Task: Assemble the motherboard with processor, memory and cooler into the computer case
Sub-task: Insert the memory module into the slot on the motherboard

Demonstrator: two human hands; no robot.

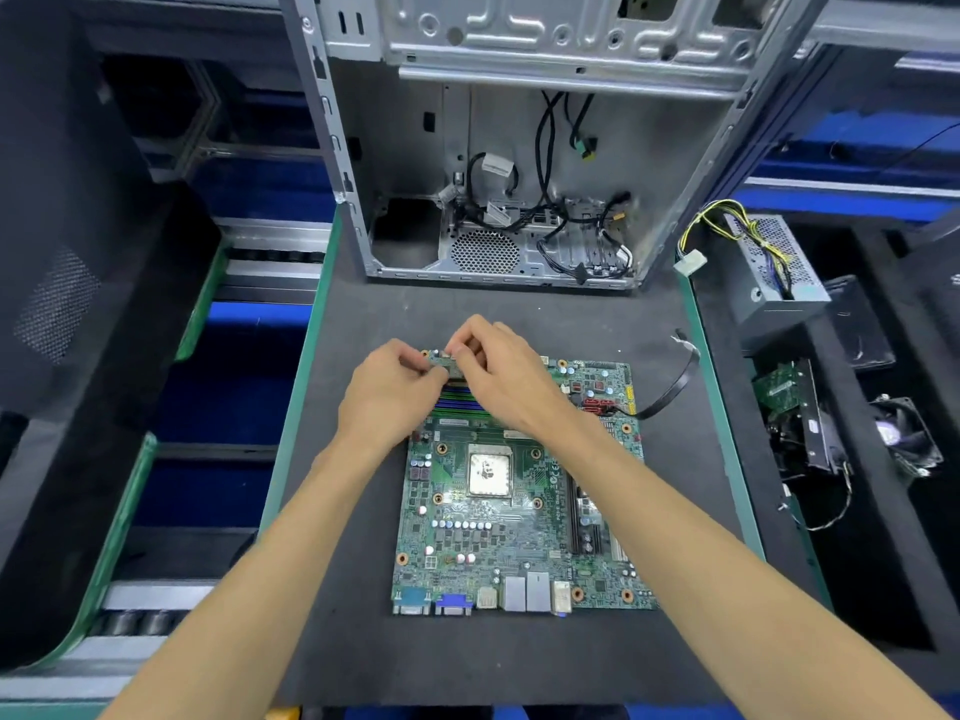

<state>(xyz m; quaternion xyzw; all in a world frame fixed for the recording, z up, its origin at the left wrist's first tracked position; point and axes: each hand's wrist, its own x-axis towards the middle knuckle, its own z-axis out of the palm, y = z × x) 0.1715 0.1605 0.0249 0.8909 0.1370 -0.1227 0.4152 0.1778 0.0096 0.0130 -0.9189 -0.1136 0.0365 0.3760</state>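
Observation:
A green motherboard (519, 537) lies flat on the dark mat (467, 657), its rear ports toward me. The silver processor (488, 474) sits in the socket at the board's middle. My left hand (387, 394) and my right hand (506, 374) together pinch a small green memory stick (443, 362) over the blue and green memory slots (457, 402) at the board's far edge. Whether the stick touches a slot is hidden by my fingers. The open metal computer case (519, 148) stands behind the board, with black cables hanging inside.
A black flat cable (675, 381) curls off the board's far right corner. To the right lie a power supply (774, 272) with yellow wires, a green card (784, 392) and a fan (904, 433). A black panel (62, 304) leans at the left.

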